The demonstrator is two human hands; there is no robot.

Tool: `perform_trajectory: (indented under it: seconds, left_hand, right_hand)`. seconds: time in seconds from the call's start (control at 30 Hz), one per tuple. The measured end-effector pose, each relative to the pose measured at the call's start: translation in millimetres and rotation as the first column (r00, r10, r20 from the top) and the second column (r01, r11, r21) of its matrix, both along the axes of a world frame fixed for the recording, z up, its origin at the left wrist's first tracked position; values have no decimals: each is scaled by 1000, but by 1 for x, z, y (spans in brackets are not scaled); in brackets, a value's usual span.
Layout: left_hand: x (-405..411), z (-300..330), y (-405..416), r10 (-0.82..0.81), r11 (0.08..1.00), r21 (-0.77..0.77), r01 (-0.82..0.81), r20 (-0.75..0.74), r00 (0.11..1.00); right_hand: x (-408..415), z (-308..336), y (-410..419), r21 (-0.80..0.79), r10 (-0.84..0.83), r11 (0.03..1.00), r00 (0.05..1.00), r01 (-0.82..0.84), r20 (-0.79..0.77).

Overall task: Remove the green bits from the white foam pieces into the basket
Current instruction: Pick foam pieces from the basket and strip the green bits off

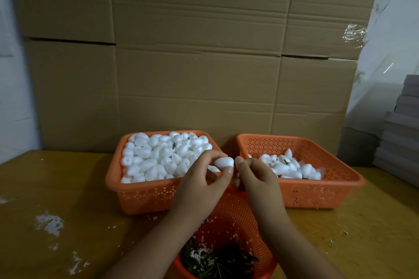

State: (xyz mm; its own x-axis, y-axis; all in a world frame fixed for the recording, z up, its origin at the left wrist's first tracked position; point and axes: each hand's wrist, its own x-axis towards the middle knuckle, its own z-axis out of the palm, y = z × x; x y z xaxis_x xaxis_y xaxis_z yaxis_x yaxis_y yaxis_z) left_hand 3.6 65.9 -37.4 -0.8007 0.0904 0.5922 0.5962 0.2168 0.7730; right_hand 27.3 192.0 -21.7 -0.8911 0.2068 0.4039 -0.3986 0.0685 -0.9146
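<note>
My left hand [201, 186] pinches a white egg-shaped foam piece [224, 162] between thumb and fingers, above the gap between two orange trays. My right hand [258, 176] is right beside it, fingers curled, thumb tip close to the piece's right end; whether it pinches a green bit I cannot tell. Below both hands stands a round orange basket [229, 210] holding dark green bits [217, 260] and white crumbs. The left orange tray [145, 197] is heaped with white foam pieces [158, 156]. The right orange tray [317, 195] holds fewer foam pieces [292, 167].
A yellow wooden table [68, 188] carries white foam crumbs [48, 223] at the left. A wall of brown cardboard boxes [195, 63] stands right behind the trays. Grey stacked sheets [401, 133] rise at the right edge.
</note>
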Motion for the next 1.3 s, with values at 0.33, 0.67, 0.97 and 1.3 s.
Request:
perform_trajectory:
  seconds: [0.33,0.67,0.97,1.3]
  left_hand:
    - [-3,-1,-1,70,996,-47,-70,-1,998]
    - [-1,2,-2,64,997,-56,-61,44,997]
    - [-1,0,-1,30,999,31,-31,31,999]
    - [-6,-4,-2,13,999,31,-13,16,1000]
  right_hand:
    - [3,1,-1,-24,-39,999,999,38,-33]
    - [9,6,-2,8,-43,999,991,45,-126]
    - [2,0,-4,13,-55,998,996,56,-71]
    - [4,2,-4,7,-62,998,993,63,-98]
